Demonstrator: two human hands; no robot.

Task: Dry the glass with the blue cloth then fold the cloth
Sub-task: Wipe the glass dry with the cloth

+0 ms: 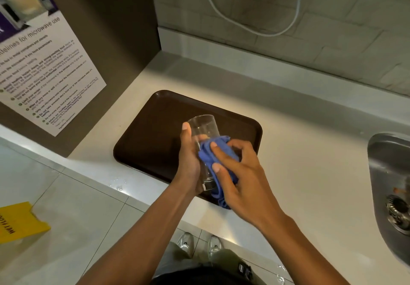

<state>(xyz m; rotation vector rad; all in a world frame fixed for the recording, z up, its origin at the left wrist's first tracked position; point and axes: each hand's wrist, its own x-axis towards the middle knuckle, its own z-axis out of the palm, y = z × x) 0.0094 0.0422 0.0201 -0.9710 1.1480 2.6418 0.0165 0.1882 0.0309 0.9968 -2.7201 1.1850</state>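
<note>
While left hand clasps the glass, right hand presses blue cloth against it

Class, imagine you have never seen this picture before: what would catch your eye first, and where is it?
First, the two hands at the centre: the left hand holds a clear glass tilted, its open end away from the person, while the right hand presses a blue cloth against its side. Beneath them a dark brown tray lies on the pale counter, and a steel sink shows at the right edge.
</note>
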